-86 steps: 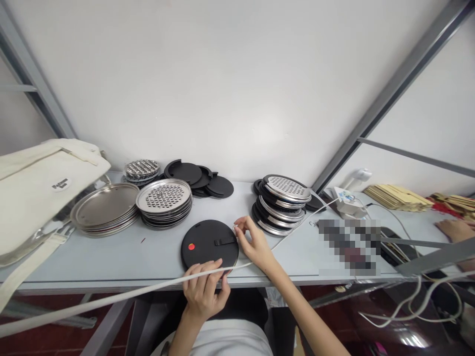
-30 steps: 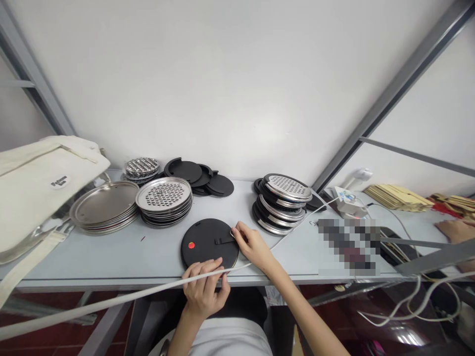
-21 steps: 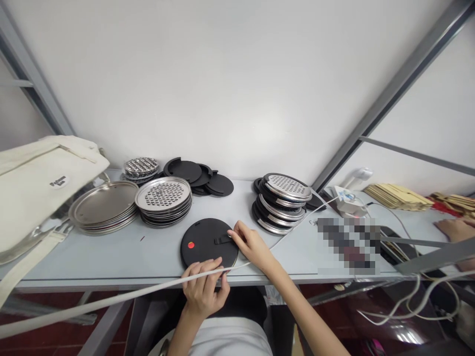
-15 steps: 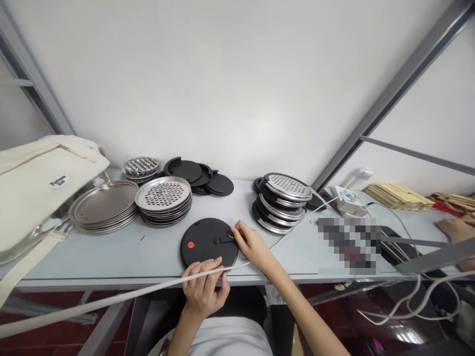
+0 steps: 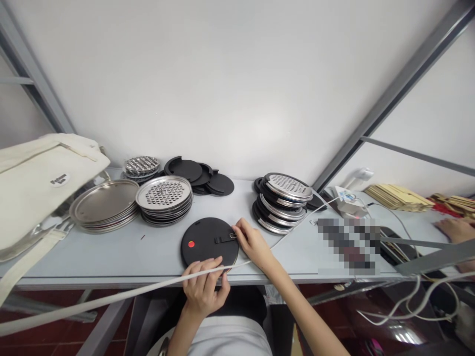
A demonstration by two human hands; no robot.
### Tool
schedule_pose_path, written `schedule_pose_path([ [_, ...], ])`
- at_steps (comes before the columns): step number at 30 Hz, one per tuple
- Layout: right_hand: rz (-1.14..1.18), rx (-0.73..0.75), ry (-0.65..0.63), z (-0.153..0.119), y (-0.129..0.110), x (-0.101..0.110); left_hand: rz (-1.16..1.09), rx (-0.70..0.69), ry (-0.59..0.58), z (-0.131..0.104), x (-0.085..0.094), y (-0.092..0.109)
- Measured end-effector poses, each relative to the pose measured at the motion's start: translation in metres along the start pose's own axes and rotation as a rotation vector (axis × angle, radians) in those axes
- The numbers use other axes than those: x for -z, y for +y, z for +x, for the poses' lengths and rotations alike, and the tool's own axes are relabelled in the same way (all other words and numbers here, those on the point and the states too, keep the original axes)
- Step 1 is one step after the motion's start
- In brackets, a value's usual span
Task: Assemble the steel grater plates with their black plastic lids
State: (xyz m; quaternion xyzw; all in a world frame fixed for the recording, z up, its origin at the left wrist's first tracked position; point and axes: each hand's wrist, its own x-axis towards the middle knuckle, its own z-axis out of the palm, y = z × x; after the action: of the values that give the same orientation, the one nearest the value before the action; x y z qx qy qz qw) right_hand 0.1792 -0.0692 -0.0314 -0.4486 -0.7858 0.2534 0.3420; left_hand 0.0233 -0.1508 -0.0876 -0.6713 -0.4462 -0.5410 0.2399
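Note:
A round black disc [image 5: 204, 249] with a red-orange dot and a small black strap lies flat near the table's front edge. My left hand [image 5: 206, 284] rests on its lower edge, fingers spread, with the white cable crossing over the fingers. At the disc's right side my right hand [image 5: 250, 240] pinches a small metal ring [image 5: 233, 236] at the end of the strap. Behind the disc stand a stack of perforated metal plates [image 5: 165, 194] and a pile of black discs [image 5: 220, 184].
Plain metal plates [image 5: 106, 202] are stacked beside a cream bag [image 5: 33, 183] at left. Grater discs with black rims [image 5: 285, 187] stand right of centre. Farther right are a white box [image 5: 345, 198], yellow envelopes [image 5: 397, 197] and another person's hand [image 5: 454, 228].
My right fingers have shifted slightly up and right at the ring, which shows more clearly. My left hand stays on the disc.

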Motion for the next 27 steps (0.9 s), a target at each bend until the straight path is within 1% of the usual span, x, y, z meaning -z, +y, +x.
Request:
schedule_pose_path([
  [7,-0.021,-0.018,-0.029,-0.0003,-0.0009,0.0000,-0.019,-0.007,-0.001,-0.0030,-0.0012,-0.0020],
  [16,-0.028,0.002,-0.052,-0.0013,-0.0068,0.0037,-0.015,-0.007,0.004,-0.0028,-0.0011,-0.0021],
  [27,-0.053,0.030,-0.019,-0.0019,-0.0024,0.0004,-0.014,-0.006,0.006,-0.0032,-0.0008,-0.0022],
])
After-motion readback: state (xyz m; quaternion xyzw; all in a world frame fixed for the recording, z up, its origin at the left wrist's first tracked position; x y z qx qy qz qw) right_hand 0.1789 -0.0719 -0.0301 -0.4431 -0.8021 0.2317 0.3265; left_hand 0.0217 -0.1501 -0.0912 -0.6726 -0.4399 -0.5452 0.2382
